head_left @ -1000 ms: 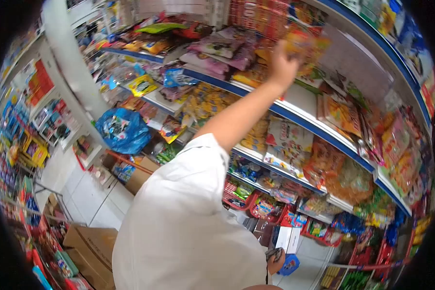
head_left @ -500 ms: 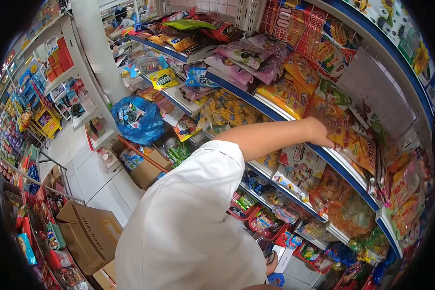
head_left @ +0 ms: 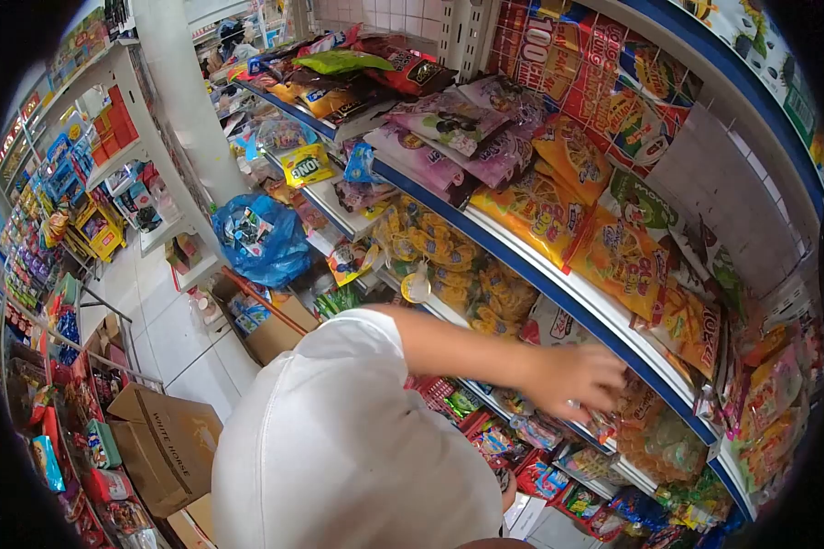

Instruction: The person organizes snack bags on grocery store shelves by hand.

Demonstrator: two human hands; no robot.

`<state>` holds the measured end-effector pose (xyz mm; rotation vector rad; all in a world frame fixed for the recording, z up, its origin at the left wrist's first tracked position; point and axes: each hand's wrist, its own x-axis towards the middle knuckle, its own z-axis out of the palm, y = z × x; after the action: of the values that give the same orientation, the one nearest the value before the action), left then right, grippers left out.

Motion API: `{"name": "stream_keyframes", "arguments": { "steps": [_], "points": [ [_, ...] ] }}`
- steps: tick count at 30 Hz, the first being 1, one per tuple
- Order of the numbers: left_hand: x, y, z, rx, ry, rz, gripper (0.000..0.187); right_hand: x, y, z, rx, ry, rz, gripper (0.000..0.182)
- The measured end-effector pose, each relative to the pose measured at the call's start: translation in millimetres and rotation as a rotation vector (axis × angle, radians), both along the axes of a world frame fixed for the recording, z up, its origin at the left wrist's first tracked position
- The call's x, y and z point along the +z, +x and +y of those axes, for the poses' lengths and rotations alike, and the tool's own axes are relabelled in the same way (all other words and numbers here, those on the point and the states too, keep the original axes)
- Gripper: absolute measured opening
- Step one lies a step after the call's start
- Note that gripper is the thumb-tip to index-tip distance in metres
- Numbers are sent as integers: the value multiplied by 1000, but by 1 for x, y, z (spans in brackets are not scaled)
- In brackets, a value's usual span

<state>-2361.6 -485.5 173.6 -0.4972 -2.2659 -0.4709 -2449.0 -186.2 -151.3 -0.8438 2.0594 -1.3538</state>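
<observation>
Head view: one left hand [head_left: 581, 380] reaching by bagged snacks [head_left: 648, 412], fingers loosely spread. One right hand [head_left: 507, 491] showing partly, finger state indiscernible. One blue plastic bag [head_left: 279, 259] holding packets [head_left: 250, 233].

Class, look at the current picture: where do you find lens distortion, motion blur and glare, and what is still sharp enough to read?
Head view: the wide lens bows the blue shelf edges and leaves black corners; the reaching hand looks slightly smeared; glossy purple packets catch pale highlights; "WHITE HORSE" reads clearly on the cardboard box.
</observation>
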Motion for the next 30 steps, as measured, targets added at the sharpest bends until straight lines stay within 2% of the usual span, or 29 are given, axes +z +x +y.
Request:
{"name": "stream_keyframes", "arguments": {
  "steps": [2,4,7,10,13,15,17,20,23,25,27,29,30],
  "points": [
    [-28,-1,15,-66,67,-40,33,-5,-3,-4,22,36,11,36],
    [-55,-7,27,-138,146,-193,31,27,6,-16,36,107,87,33],
    [-81,-13,49,-245,221,-317,31,12,5,-12,-13,56,17,27],
    [-97,-16,65,-340,276,-455,30,79,25,-16,-146,195,-30,25],
    [-107,-28,95,-401,203,-547,30,85,34,17,-264,224,13,25],
    [-109,-40,125,-466,156,-623,28,73,37,55,-347,176,-46,27],
    [-100,-49,164,-494,95,-632,29,66,45,103,-420,200,8,25],
    [-88,-66,239,-619,8,-722,29,54,59,183,-647,187,-66,32],
    [-87,-72,342,-658,-86,-781,31,70,89,281,-816,143,-145,34],
    [-90,-67,417,-732,-54,-780,32,38,106,356,-915,167,-65,41],
    [-80,-62,493,-884,-95,-767,31,54,118,429,-1105,173,-93,41],
    [-70,-56,565,-1067,-157,-754,31,85,131,493,-1383,-120,-230,40],
    [-61,-52,596,-1127,-223,-749,31,93,141,523,-1472,-433,-316,38]
  ]
}}
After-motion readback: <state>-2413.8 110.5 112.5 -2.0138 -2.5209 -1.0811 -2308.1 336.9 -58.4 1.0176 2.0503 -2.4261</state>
